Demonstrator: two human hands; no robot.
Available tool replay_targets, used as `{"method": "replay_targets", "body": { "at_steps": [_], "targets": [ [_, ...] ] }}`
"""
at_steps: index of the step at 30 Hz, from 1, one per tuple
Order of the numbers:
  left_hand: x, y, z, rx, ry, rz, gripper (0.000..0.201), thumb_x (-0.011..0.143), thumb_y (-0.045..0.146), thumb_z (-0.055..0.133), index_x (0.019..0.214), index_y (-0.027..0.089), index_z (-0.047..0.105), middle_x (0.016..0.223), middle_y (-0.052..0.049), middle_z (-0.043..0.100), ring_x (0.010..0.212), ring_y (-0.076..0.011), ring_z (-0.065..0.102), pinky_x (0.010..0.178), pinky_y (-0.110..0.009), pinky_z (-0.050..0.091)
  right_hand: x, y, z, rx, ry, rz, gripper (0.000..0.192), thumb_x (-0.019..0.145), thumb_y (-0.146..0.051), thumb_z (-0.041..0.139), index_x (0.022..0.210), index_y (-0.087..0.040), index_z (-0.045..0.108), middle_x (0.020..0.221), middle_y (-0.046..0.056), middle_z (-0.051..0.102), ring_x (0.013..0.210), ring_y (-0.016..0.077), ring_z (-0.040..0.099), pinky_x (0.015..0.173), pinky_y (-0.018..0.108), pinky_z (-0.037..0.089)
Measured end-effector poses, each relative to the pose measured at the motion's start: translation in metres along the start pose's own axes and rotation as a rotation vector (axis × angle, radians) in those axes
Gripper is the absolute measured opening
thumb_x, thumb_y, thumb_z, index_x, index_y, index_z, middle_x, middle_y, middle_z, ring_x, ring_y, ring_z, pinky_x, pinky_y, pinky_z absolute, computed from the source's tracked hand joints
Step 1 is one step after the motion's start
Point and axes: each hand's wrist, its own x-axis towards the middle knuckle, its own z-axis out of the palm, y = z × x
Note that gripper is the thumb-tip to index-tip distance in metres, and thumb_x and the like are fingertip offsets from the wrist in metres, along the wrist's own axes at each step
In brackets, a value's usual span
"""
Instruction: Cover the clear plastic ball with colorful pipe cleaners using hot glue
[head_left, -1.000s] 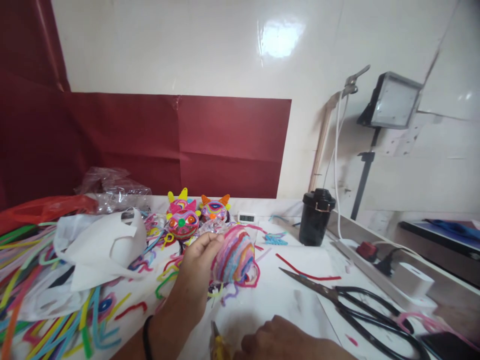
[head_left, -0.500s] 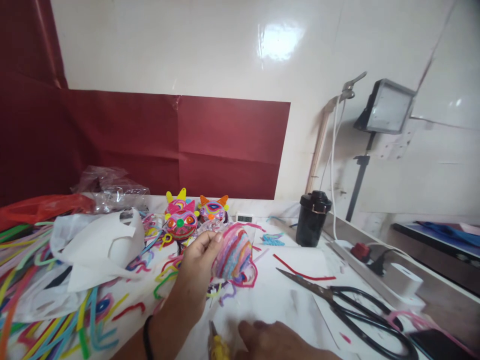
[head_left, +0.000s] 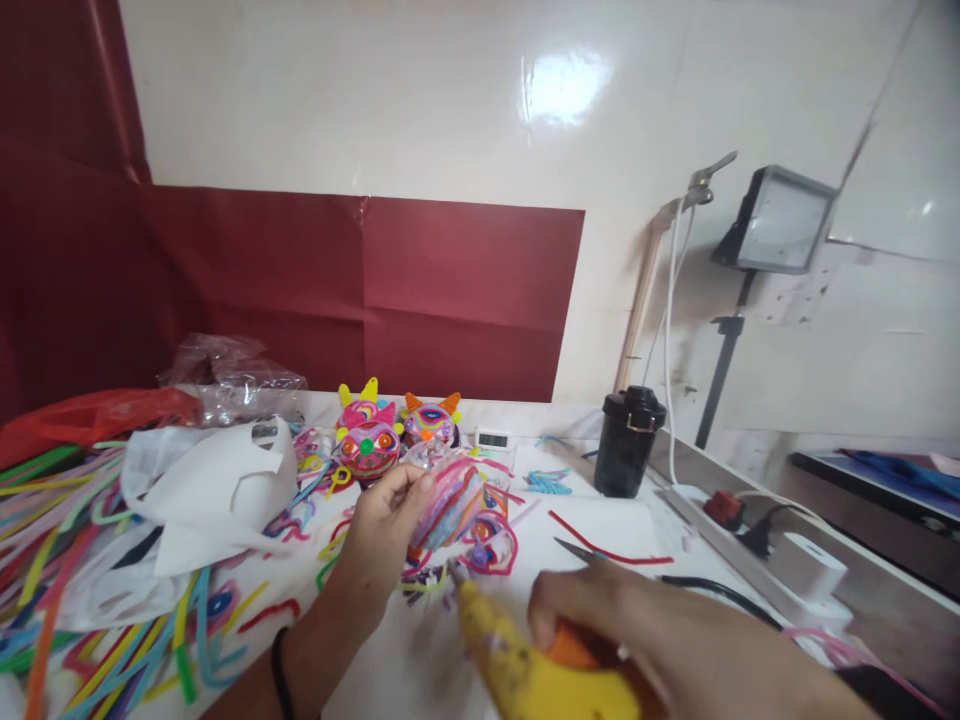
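With the lidded black cup point(head_left: 630, 445) standing behind, its contents hidden, I have the right hand point(head_left: 607, 610) wrapped around a smooth yellow glue gun point(head_left: 510, 655), near the fuzzy, striped piece point(head_left: 455, 508) the left hand point(head_left: 382, 535) pinches over the table point(head_left: 420, 660).

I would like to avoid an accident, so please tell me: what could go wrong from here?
The yellow tool in the right hand looks like a glue gun and points toward the striped piece. If it is hot, it might burn the left hand holding that piece. The right hand also partly hides the scissors from this view, so it could bump them unnoticed.
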Motion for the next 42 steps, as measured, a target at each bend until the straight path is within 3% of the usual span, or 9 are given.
{"method": "replay_targets", "body": {
  "at_steps": [5, 10, 15, 25, 34, 42],
  "targets": [
    [-0.003, 0.007, -0.001, 0.185, -0.049, 0.135, 0.021, 0.080, 0.036, 0.054, 0.067, 0.019, 0.057, 0.063, 0.002, 0.052, 0.059, -0.0148, 0.047, 0.057, -0.024, 0.036, -0.003, 0.011, -0.021, 0.511, 0.191, 0.044, 0.028, 0.068, -0.029, 0.070, 0.080, -0.022, 0.046, 0.063, -0.004, 0.047, 0.052, 0.0104, 0.044, 0.044, 0.020, 0.033],
    [-0.006, 0.009, -0.001, 0.421, -0.041, 0.348, 0.020, 0.082, 0.031, 0.050, 0.066, 0.021, 0.058, 0.067, -0.001, 0.057, 0.067, -0.0193, 0.054, 0.064, -0.027, 0.039, 0.003, 0.037, -0.019, 0.956, 0.151, -0.008, 0.039, 0.068, -0.046, 0.075, 0.082, -0.017, 0.052, 0.071, 0.002, 0.056, 0.051, 0.0074, 0.043, 0.041, 0.017, 0.029],
    [-0.008, 0.004, -0.002, 0.600, -0.072, 0.522, 0.021, 0.086, 0.027, 0.046, 0.070, 0.021, 0.058, 0.070, -0.002, 0.060, 0.072, -0.0203, 0.057, 0.069, -0.028, 0.041, 0.002, 0.058, -0.014, 1.227, 0.078, 0.024, 0.038, 0.065, -0.034, 0.080, 0.087, -0.014, 0.057, 0.073, 0.004, 0.063, 0.045, 0.0058, 0.050, 0.037, 0.014, 0.033],
    [-0.012, 0.001, 0.002, 0.752, -0.071, 0.805, 0.019, 0.089, 0.016, 0.045, 0.073, 0.020, 0.056, 0.069, 0.000, 0.062, 0.069, -0.0166, 0.056, 0.070, -0.028, 0.040, -0.001, 0.061, -0.015, 1.207, 0.045, 0.034, 0.035, 0.061, -0.028, 0.081, 0.088, -0.014, 0.063, 0.077, 0.007, 0.070, 0.046, 0.0073, 0.055, 0.038, 0.014, 0.037],
    [-0.015, 0.000, 0.004, 0.774, -0.111, 0.855, 0.016, 0.089, 0.013, 0.046, 0.077, 0.019, 0.056, 0.071, -0.001, 0.062, 0.072, -0.0169, 0.055, 0.074, -0.030, 0.040, -0.003, 0.057, -0.020, 1.206, -0.015, 0.009, 0.037, 0.059, -0.023, 0.080, 0.092, -0.012, 0.067, 0.081, 0.007, 0.071, 0.056, 0.0079, 0.058, 0.047, 0.014, 0.040],
    [-0.016, 0.000, 0.004, 0.732, -0.172, 0.891, 0.016, 0.091, 0.011, 0.046, 0.079, 0.019, 0.052, 0.073, 0.001, 0.059, 0.073, -0.0158, 0.051, 0.077, -0.031, 0.037, -0.005, 0.069, -0.019, 1.240, -0.035, 0.013, 0.034, 0.059, -0.017, 0.079, 0.090, -0.010, 0.068, 0.078, 0.007, 0.072, 0.055, 0.0084, 0.059, 0.047, 0.013, 0.041]
  ]
}}
